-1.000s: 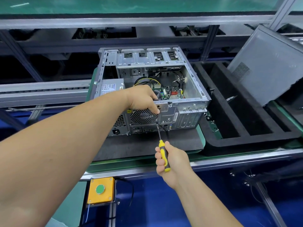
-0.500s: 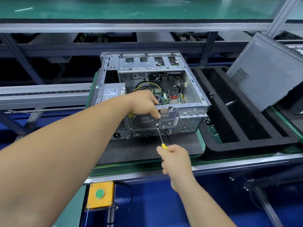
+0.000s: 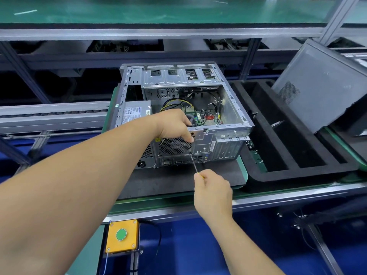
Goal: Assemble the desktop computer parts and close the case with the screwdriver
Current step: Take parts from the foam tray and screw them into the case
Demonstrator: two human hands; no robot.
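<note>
- The open computer case (image 3: 228,108) lies on its side on a dark mat (image 3: 168,181), its rear panel facing the person and its inside open to the top.
- Inside sit a power supply (image 3: 135,112) at the left, yellow and black cables (image 3: 174,103) in the middle, and a green motherboard (image 3: 204,118) further right.
- The left hand (image 3: 174,126) reaches over the near rim of the case, fingers curled down over the edge just above the round fan grille (image 3: 174,144); the fingertips press at the top right of the grille.
- The right hand (image 3: 213,189) sits lower, in front of the mat's near edge, fingers wrapped tight around the screwdriver (image 3: 194,162), with only a sliver of yellow handle showing at the top of the fist.
- The thin dark shaft rises from that fist, tilted up and to the left, and its tip meets the rear panel just below the left hand's fingertips, at the grille's right edge.
- Whether a screw sits under the tip cannot be told.
- To the right of the case lies a black foam tray (image 3: 294,155) with long slots.
- A grey side panel (image 3: 321,86) leans tilted at the tray's far right.
- Below the bench edge, a yellow box with a green button (image 3: 121,235) is mounted at the front.
</note>
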